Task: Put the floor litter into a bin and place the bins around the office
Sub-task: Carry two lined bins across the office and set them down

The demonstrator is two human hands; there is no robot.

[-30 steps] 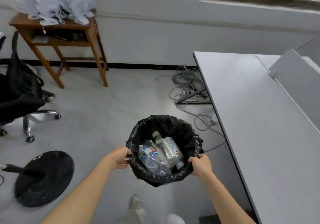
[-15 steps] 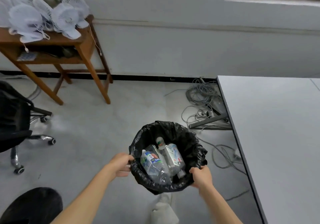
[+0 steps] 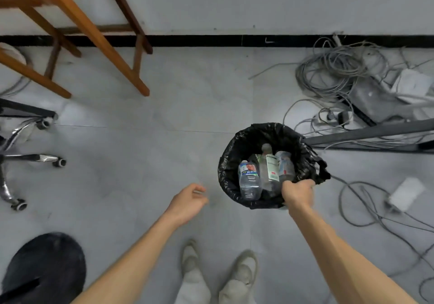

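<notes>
A round bin with a black liner point(image 3: 232, 153) sits low over the grey floor, right of centre. Inside it lie several clear plastic bottles point(image 3: 250, 179) with coloured labels. My right hand point(image 3: 297, 194) grips the bin's near rim, fingers curled over the liner. My left hand point(image 3: 189, 201) hovers to the left of the bin, apart from it, fingers loosely curled and holding nothing.
A wooden table's legs point(image 3: 98, 38) stand at the upper left, an office chair base point(image 3: 28, 156) at the far left. A round black stand base point(image 3: 44, 268) lies bottom left. Tangled grey cables point(image 3: 340, 73) and a desk foot bar point(image 3: 366, 134) crowd the right. My shoes point(image 3: 244, 268) are below.
My left hand has let go of the bin's rim and drawn away leftward. The bin has moved down and right, toward the desk foot, held by my right hand alone. My view has tilted downward.
</notes>
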